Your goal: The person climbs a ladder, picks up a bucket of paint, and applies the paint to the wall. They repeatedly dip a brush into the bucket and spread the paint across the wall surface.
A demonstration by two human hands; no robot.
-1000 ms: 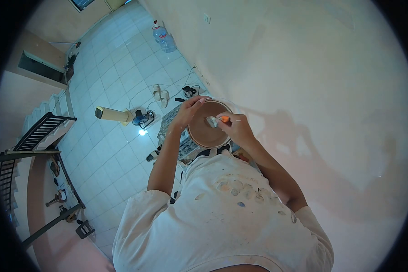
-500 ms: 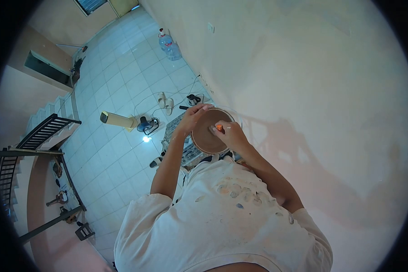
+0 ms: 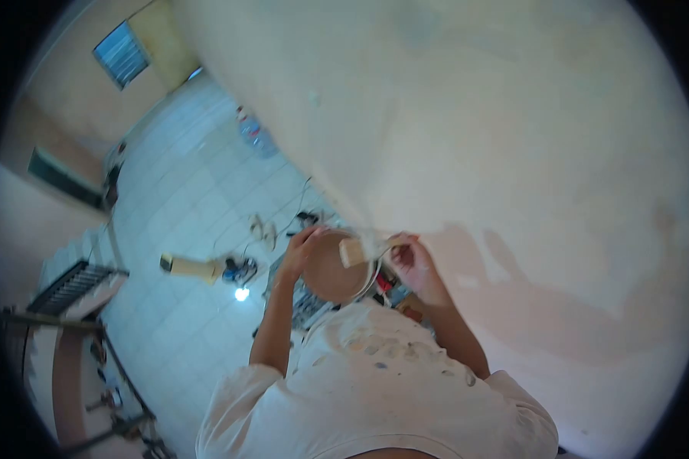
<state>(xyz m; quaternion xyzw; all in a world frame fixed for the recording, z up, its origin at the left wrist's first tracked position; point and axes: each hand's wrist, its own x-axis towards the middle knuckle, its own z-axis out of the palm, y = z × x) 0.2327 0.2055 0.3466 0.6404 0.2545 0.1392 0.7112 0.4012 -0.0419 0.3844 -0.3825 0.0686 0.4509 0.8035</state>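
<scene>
Over the bowl (image 3: 325,277), right hand (image 3: 415,264) clenches a brush (image 3: 352,251); left hand (image 3: 300,246) grasps its rim.

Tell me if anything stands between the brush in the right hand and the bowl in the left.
Nothing visible does. The right hand holds the brush with its pale head directly over the bowl, which the left hand grips at the opposite rim. The frame is blurred, so small things could be missed.
</scene>
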